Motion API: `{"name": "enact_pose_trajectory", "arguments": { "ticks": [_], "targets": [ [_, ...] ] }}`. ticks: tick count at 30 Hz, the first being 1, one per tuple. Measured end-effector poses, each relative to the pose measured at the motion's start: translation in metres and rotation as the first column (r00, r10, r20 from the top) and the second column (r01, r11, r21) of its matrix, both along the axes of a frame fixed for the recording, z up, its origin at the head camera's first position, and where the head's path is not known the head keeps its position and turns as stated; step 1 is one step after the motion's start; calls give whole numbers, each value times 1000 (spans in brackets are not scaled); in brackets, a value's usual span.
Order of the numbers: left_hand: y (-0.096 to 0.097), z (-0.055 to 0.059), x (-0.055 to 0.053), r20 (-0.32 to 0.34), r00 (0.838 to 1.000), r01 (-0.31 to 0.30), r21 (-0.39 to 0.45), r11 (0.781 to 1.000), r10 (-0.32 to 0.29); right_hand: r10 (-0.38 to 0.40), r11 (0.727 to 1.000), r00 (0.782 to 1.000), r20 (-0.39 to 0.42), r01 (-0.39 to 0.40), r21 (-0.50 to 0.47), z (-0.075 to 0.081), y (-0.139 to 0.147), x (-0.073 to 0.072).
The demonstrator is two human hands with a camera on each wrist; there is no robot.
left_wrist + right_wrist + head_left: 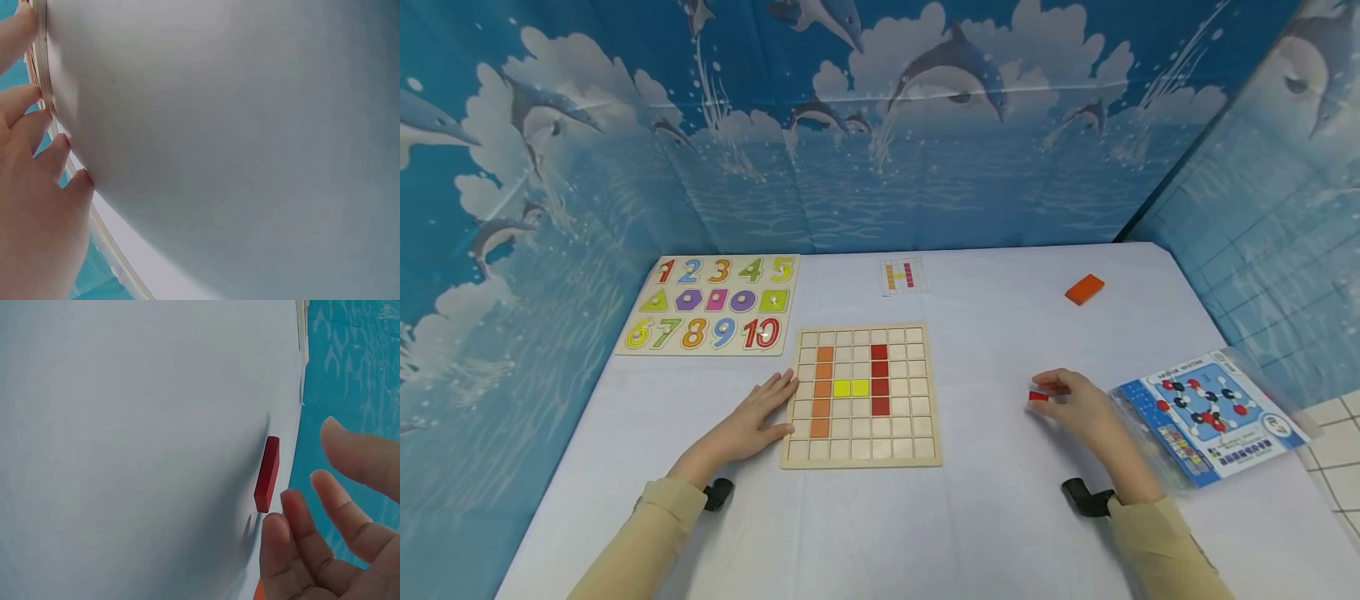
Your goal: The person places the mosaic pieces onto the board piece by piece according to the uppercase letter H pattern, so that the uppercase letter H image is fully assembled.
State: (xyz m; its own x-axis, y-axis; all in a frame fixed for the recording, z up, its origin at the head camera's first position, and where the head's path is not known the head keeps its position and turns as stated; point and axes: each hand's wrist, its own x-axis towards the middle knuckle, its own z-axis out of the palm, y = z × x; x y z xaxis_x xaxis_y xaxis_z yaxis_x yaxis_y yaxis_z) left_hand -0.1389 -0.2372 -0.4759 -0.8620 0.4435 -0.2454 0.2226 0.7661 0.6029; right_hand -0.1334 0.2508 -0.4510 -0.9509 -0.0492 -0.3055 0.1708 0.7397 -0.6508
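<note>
On the white table lies a wooden grid board (917,433) with a column of orange tiles (822,388), two yellow tiles (851,388) in the middle and a column of dark red tiles (880,380). My left hand (748,423) rests at the board's left edge, fingers extended; the left wrist view shows the fingertips (80,178) along that edge. Over on the right, my right hand (1084,408) is around a small red tile (1038,397). In the right wrist view, thumb and fingers stand apart beside the red tile (267,475), which lies on the cloth.
A number and shape puzzle board (703,306) lies at the back left. Behind the grid board is a small pattern card (904,276). An orange rectangular piece (1085,289) lies back right, and a blue-and-white packet (1217,417) lies right of my right hand.
</note>
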Motion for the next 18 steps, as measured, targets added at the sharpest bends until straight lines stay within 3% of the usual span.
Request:
{"name": "enact_pose_trajectory", "arguments": {
  "ticks": [18],
  "targets": [
    [-1,-1,-1,5,1000,10,-4,1000,-10,-14,992,999,34,10,122,-5,-6,-1]
  ]
}}
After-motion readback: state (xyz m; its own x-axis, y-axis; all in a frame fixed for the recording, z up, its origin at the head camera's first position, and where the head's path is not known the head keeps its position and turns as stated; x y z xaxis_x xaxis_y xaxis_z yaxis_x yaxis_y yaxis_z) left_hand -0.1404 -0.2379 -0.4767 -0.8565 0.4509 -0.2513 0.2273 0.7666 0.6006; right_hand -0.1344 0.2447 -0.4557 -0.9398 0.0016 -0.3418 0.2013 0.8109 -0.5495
